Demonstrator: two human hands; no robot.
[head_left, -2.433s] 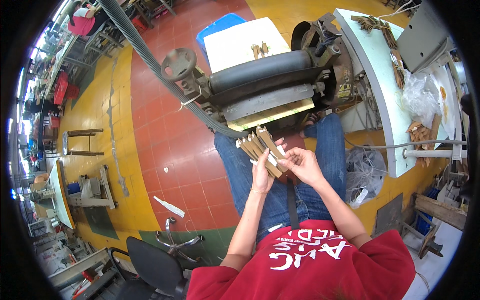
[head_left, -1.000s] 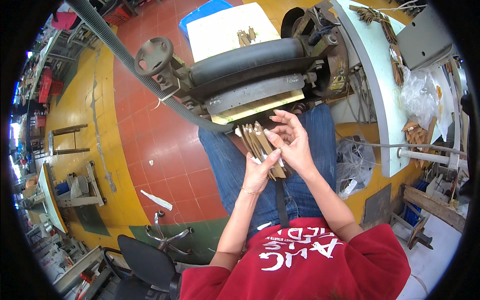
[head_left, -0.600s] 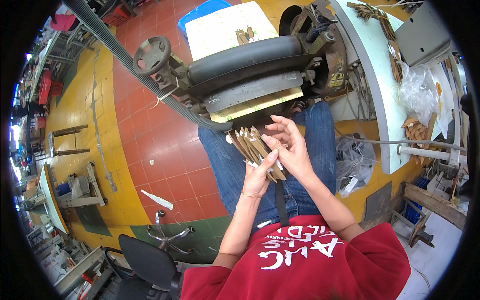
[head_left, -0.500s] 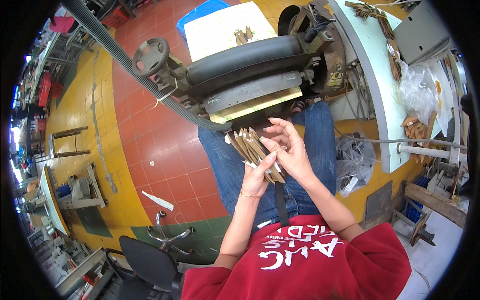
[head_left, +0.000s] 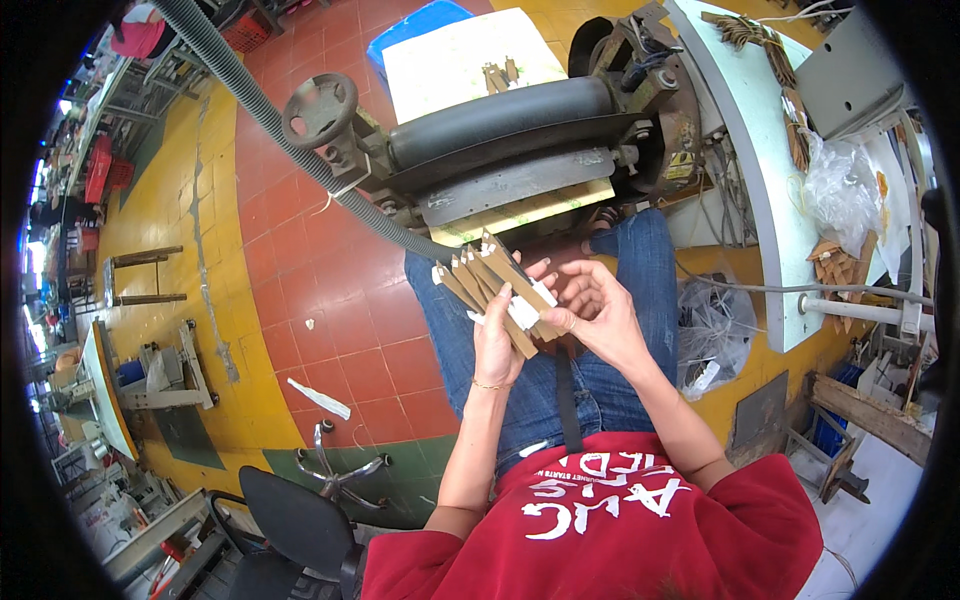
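My left hand (head_left: 496, 338) is closed round a fanned bunch of brown strips (head_left: 478, 280) above my lap, its thumb lying across them. The strips are flat, look like leather or card, and have pointed far ends with small white tips and white patches. My right hand (head_left: 602, 312) is at the right side of the fan, its thumb on the near end of the strips and its fingers curled. One strip (head_left: 508, 262) on the right sticks out farther than the others. Part of the bunch is hidden behind my fingers.
Ahead stands a roller machine (head_left: 500, 120) with a handwheel (head_left: 320, 110) and a grey hose (head_left: 250, 105). A few brown pieces (head_left: 500, 75) lie on its pale far board (head_left: 440, 70). On the right, a pale table (head_left: 745, 130) bears strip bundles and a clear plastic bag (head_left: 840, 190).
The strips have spread from a tight bundle into a wider fan. My right hand has come lower, its thumb now at the strips' near end. The view has shifted slightly.
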